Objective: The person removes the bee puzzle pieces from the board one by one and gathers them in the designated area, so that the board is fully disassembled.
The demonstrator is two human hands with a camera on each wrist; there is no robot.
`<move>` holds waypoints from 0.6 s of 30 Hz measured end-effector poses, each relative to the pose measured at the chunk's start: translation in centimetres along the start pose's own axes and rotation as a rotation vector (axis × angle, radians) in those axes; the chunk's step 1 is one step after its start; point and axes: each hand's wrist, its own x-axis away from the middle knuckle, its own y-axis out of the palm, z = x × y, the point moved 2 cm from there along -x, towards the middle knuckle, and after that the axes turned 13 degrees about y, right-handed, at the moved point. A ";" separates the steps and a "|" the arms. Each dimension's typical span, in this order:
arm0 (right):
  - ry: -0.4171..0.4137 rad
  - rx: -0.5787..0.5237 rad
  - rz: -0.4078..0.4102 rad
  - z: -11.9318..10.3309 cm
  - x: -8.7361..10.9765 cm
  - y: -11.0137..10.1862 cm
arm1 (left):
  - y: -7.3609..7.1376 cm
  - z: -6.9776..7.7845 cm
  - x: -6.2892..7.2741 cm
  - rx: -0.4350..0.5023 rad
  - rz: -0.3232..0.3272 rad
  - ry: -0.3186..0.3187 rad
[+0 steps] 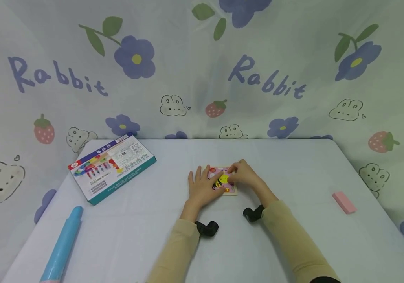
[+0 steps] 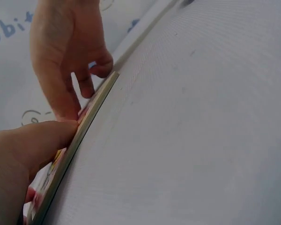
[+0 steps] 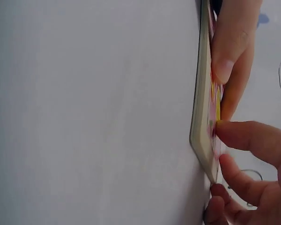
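A small square wooden puzzle board (image 1: pixel 228 190) with a yellow-and-black bee on a pink ground lies flat near the table's middle. Spread across its left part is my left hand (image 1: pixel 203 190), palm down; its thumb touches the picture, as the left wrist view also shows. My right hand (image 1: pixel 246 175) is at the board's right side with fingers bent. In the right wrist view its thumb (image 3: pixel 246 136) touches the picture and the other fingertips are around the board's corner. Whether it pinches a puzzle piece is hidden.
A flat cardboard box (image 1: pixel 113 167) with a teal side lies at the back left of the white table (image 1: pixel 134 236). A light blue tube-like object (image 1: pixel 62 245) is at the front left, and a pink block (image 1: pixel 344 202) on the right. Behind hangs a printed cloth (image 1: pixel 188 59).
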 end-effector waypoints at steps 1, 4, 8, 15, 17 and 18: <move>-0.005 0.000 0.008 0.0 0.1 0.0 | 0.0 0.0 0.0 0.004 -0.001 -0.002; -0.020 0.034 0.057 -0.1 0.3 -0.1 | -0.1 0.0 0.1 0.012 -0.001 -0.008; -0.028 0.087 0.087 -0.4 0.8 -0.2 | 0.0 0.0 0.1 0.020 -0.007 -0.014; 0.008 0.163 0.100 -1.5 1.2 -0.3 | 0.2 -0.1 -0.1 0.013 0.003 -0.004; 0.015 0.155 0.102 -1.5 1.1 -0.2 | 0.2 0.0 -0.1 0.010 0.009 -0.003; 0.018 0.145 0.100 -1.4 1.0 -0.2 | 0.2 0.0 -0.1 0.007 0.015 -0.003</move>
